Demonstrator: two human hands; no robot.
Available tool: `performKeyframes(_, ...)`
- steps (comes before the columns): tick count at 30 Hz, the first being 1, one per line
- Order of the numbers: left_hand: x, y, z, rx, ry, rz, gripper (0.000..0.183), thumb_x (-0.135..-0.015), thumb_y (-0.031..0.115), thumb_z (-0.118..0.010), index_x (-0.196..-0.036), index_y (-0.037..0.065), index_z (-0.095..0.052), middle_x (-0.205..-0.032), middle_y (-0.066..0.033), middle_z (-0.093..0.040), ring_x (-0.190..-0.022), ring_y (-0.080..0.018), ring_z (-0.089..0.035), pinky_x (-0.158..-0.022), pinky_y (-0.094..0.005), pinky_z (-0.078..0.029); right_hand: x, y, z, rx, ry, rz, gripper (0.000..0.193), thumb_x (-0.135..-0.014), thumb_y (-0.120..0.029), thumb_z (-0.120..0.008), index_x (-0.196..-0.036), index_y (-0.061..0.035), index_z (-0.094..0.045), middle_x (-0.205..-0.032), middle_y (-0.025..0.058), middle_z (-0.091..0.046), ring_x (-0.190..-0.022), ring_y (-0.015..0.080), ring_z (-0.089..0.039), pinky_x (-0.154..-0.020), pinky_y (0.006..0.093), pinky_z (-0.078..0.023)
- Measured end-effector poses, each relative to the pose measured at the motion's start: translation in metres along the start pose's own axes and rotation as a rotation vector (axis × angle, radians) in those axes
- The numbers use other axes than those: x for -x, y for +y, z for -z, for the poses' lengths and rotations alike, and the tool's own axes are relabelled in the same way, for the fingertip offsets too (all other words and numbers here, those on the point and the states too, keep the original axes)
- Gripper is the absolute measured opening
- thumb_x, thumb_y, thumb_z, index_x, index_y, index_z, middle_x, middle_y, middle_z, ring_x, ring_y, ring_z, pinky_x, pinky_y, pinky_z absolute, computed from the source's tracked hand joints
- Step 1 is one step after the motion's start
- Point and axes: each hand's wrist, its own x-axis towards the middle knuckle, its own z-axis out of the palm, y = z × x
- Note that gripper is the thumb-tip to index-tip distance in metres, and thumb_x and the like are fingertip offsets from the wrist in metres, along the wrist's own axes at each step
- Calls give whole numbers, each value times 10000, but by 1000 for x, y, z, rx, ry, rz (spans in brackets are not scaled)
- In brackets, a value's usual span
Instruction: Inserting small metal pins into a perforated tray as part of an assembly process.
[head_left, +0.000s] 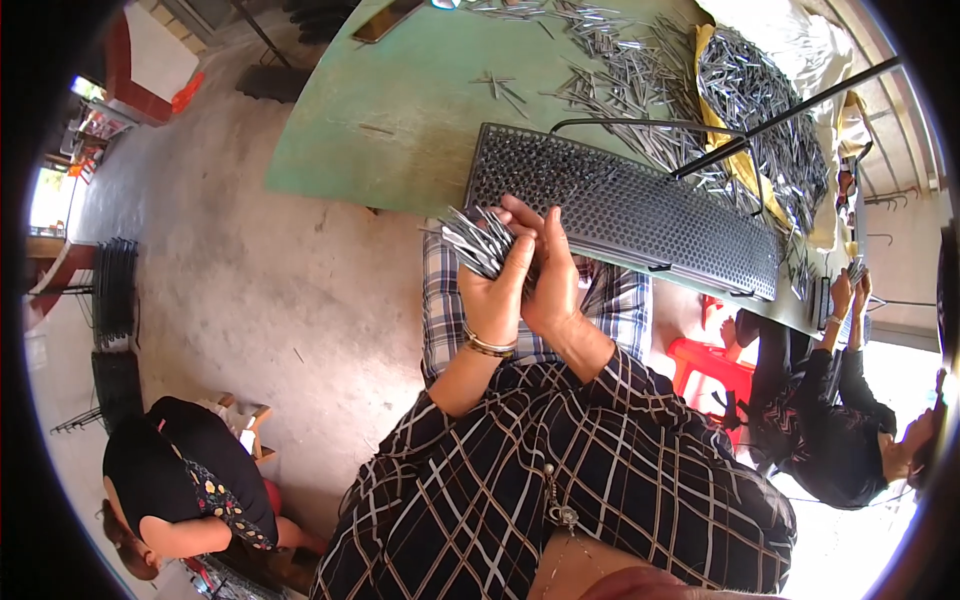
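Note:
My left hand is closed round a loose bundle of thin grey metal rods, whose ends fan out toward the upper left. Against it, on the bundle's right side, my right hand stands with its fingers stretched up and its thumb apart; part of its palm is hidden. Just beyond both hands lies a long dark perforated tray at the near edge of a green table. Many holes at the tray's left end look filled with small shiny pieces, while the holes farther right show as dark rings.
Loose rods lie heaped behind the tray, beside an open sack full of them. A black metal bar crosses above the tray. A co-worker sits at right near a red stool; another person bends over at lower left.

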Motion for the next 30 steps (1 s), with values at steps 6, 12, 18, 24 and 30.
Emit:
performKeyframes(6,10,-10,1,-87,-48,78,272,-881,43,-620,-1140,2,-546,-1035,-41,-617,-911,-93,-582,-824,-236,-462,2,0,23,55,54,-24,552,-986,-441,-374,-1210,35,-542,-1087,112,-605,-1015,175,-561,-914,287,-436)
performKeyframes(12,4,12,22,-126,-400,401,189,-886,89,-625,-1039,-17,-589,-849,-46,-636,-731,-107,-594,-670,-246,-499,-16,-54,37,571,-148,-313,657,-949,-535,-395,-1238,41,-523,-1004,115,-643,-563,93,-512,-477,216,-415)
performKeyframes(18,8,19,18,-106,-681,653,252,-878,97,-624,-1087,-30,-566,-852,-43,-633,-730,-111,-592,-654,-243,-491,-24,-80,21,645,-324,-314,246,-882,-199,-652,-950,34,-691,-775,63,-680,-600,83,-572,-539,225,-477)
performKeyframes(24,15,0,33,-55,-577,666,323,-884,103,-605,-1173,-24,-533,-870,-51,-627,-725,-125,-581,-638,-260,-475,-26,-75,30,813,-191,-38,290,-901,-267,-628,-958,9,-699,-800,17,-671,-651,60,-533,-581,206,-450)
performKeyframes(30,11,-4,33,41,-473,691,260,-880,106,-612,-1115,6,-562,-873,-58,-632,-706,-138,-584,-614,-268,-473,-53,-64,36,1004,-79,455,252,-908,-212,-624,-995,17,-683,-802,2,-637,-679,56,-508,-613,200,-428)
